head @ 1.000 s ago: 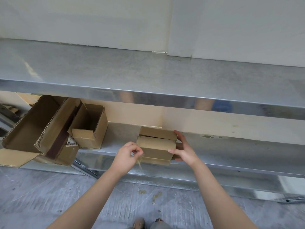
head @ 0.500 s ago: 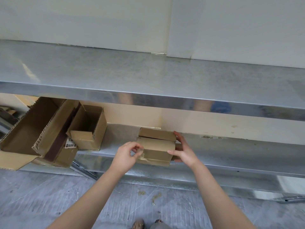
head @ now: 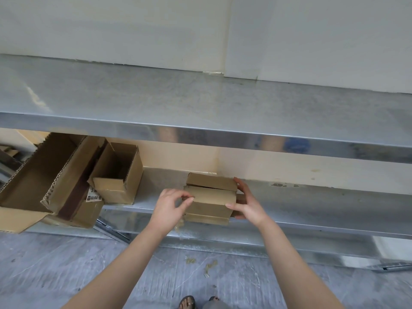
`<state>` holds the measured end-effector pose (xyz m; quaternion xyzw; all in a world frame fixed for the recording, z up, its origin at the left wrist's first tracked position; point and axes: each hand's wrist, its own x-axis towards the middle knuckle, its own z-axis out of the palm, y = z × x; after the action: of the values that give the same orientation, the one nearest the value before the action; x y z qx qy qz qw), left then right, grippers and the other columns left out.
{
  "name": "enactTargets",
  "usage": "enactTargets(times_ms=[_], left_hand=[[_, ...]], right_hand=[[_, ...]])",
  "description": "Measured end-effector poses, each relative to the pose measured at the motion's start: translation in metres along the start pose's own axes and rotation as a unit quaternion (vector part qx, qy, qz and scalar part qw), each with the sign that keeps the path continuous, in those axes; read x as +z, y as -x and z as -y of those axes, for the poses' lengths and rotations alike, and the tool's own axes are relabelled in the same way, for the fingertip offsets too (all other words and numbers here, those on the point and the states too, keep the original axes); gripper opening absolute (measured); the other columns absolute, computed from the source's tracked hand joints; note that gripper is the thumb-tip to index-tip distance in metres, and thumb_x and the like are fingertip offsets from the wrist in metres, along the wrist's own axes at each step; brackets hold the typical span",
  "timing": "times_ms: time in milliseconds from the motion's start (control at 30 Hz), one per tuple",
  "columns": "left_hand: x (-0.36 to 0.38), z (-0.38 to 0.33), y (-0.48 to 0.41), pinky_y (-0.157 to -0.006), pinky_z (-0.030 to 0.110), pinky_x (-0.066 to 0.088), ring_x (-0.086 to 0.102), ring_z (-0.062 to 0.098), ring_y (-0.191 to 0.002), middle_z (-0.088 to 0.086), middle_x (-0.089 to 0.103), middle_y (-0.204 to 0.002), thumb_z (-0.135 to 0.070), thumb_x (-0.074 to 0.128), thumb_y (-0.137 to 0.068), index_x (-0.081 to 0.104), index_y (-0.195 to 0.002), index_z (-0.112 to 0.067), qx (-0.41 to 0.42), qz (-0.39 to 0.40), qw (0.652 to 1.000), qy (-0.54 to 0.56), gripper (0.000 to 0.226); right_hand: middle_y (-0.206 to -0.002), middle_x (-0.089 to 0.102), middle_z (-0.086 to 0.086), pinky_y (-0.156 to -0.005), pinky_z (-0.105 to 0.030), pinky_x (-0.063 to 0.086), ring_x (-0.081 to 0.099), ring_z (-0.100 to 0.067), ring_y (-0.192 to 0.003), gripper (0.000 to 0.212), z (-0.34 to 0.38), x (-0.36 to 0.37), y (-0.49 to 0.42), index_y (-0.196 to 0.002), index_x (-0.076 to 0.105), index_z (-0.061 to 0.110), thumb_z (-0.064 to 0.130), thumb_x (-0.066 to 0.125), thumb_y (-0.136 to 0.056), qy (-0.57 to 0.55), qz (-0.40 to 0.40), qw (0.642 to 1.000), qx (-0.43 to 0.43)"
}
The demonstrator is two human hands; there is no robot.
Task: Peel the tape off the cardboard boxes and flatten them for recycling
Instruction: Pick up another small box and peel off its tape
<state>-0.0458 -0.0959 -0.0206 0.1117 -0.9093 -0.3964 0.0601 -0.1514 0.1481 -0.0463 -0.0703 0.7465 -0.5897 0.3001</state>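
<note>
Along the bottom of the frame runs a scuffed grey concrete floor dotted with tape scraps. Above it, on the lower galvanised metal shelf at centre, sits the small brown cardboard box, flaps shut, clear tape strip dangling. Left hand pinches tape at its corner; right hand clamps its side. Open corrugated cartons lie left; a dull steel upper shelf meets a pale wall.
</note>
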Motion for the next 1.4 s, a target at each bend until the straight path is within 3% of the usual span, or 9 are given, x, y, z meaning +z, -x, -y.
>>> enactTargets(times_ms=[300, 433, 567, 700, 800, 967, 1100, 1300, 1400], left_hand=[[-0.003, 0.005, -0.021, -0.11, 0.037, 0.036, 0.039, 0.018, -0.134, -0.002, 0.037, -0.147, -0.029, 0.072, -0.085, 0.033, -0.146, -0.026, -0.068, 0.089, 0.992, 0.057, 0.073], [-0.006, 0.001, -0.029, -0.093, 0.031, 0.049, 0.054, 0.018, -0.114, -0.006, 0.049, -0.134, -0.031, 0.065, -0.091, 0.04, -0.14, -0.026, -0.116, 0.095, 0.977, 0.153, 0.055], [-0.005, 0.001, -0.03, -0.066, 0.016, 0.053, 0.06, 0.023, -0.109, 0.006, 0.059, -0.119, -0.022, 0.052, -0.099, 0.054, -0.125, -0.018, -0.186, 0.038, 0.95, 0.248, 0.027], [-0.001, 0.007, -0.027, -0.074, 0.025, 0.055, 0.061, 0.022, -0.109, 0.005, 0.063, -0.117, -0.018, 0.05, -0.1, 0.056, -0.12, -0.019, -0.221, 0.053, 0.917, 0.327, 0.021], [0.0, 0.011, -0.027, -0.081, 0.031, 0.055, 0.061, 0.025, -0.111, 0.008, 0.063, -0.119, -0.014, 0.049, -0.1, 0.055, -0.122, -0.018, -0.233, 0.058, 0.899, 0.366, 0.023], [-0.005, 0.015, -0.024, -0.087, 0.021, 0.052, 0.057, 0.011, -0.116, -0.003, 0.057, -0.13, -0.013, 0.06, -0.094, 0.046, -0.132, -0.023, -0.194, 0.142, 0.901, 0.361, 0.043], [-0.012, 0.028, -0.019, -0.102, 0.018, 0.039, 0.044, -0.005, -0.124, -0.023, 0.044, -0.134, -0.023, 0.073, -0.082, 0.032, -0.139, -0.038, -0.131, 0.243, 0.919, 0.281, 0.072], [-0.013, 0.031, -0.026, -0.106, 0.041, 0.044, 0.049, 0.005, -0.122, -0.018, 0.051, -0.13, -0.032, 0.082, -0.073, 0.049, -0.119, -0.043, -0.096, 0.141, 0.968, 0.183, 0.057], [-0.018, 0.028, -0.032, -0.11, 0.041, 0.04, 0.039, 0.008, -0.131, -0.017, 0.036, -0.143, -0.027, 0.08, -0.077, 0.043, -0.129, -0.057, -0.045, 0.178, 0.972, 0.144, 0.071]], right_hand=[[-0.144, 0.035, 0.015, -0.084, -0.048, 0.059, 0.056, -0.019, -0.118, 0.085, 0.006, 0.001, 0.003, -0.139, 0.029, 0.056, 0.015, 0.077, -0.083, 0.004, 0.009, 1.0, 0.009], [-0.146, 0.034, 0.014, -0.085, -0.052, 0.057, 0.054, -0.02, -0.123, 0.093, 0.003, 0.004, 0.006, -0.139, 0.025, 0.057, 0.007, 0.077, -0.08, -0.068, 0.003, 0.998, 0.016], [-0.146, 0.04, 0.01, -0.09, -0.047, 0.056, 0.046, -0.015, -0.131, 0.074, -0.005, 0.003, 0.016, -0.133, 0.04, 0.053, 0.045, 0.08, -0.071, -0.185, 0.006, 0.982, 0.043], [-0.141, 0.052, 0.008, -0.086, -0.042, 0.057, 0.049, -0.017, -0.13, 0.031, -0.007, 0.005, 0.019, -0.129, 0.05, 0.047, 0.04, 0.052, -0.099, -0.186, -0.03, 0.981, 0.055], [-0.138, 0.055, 0.007, -0.085, -0.046, 0.058, 0.054, -0.018, -0.125, 0.032, -0.004, 0.007, 0.017, -0.129, 0.052, 0.044, 0.032, 0.055, -0.099, -0.167, -0.056, 0.983, 0.045], [-0.14, 0.051, 0.008, -0.095, -0.051, 0.053, 0.051, -0.016, -0.128, 0.056, -0.002, -0.001, 0.019, -0.141, 0.045, 0.036, 0.027, 0.068, -0.09, -0.207, 0.001, 0.977, 0.054], [-0.143, 0.045, 0.011, -0.093, -0.038, 0.054, 0.049, -0.015, -0.13, 0.067, -0.01, -0.008, 0.022, -0.142, 0.04, 0.038, 0.004, 0.065, -0.09, -0.175, 0.043, 0.983, 0.047], [-0.13, 0.052, 0.012, -0.078, -0.021, 0.054, 0.062, -0.015, -0.111, 0.047, 0.0, -0.008, 0.021, -0.123, 0.048, 0.029, 0.002, 0.066, -0.089, -0.09, -0.004, 0.996, 0.022], [-0.14, 0.045, 0.016, -0.095, -0.011, 0.042, 0.044, -0.009, -0.13, 0.058, 0.006, -0.013, 0.016, -0.131, 0.049, 0.035, 0.01, 0.072, -0.084, 0.017, 0.023, 0.999, -0.02]])
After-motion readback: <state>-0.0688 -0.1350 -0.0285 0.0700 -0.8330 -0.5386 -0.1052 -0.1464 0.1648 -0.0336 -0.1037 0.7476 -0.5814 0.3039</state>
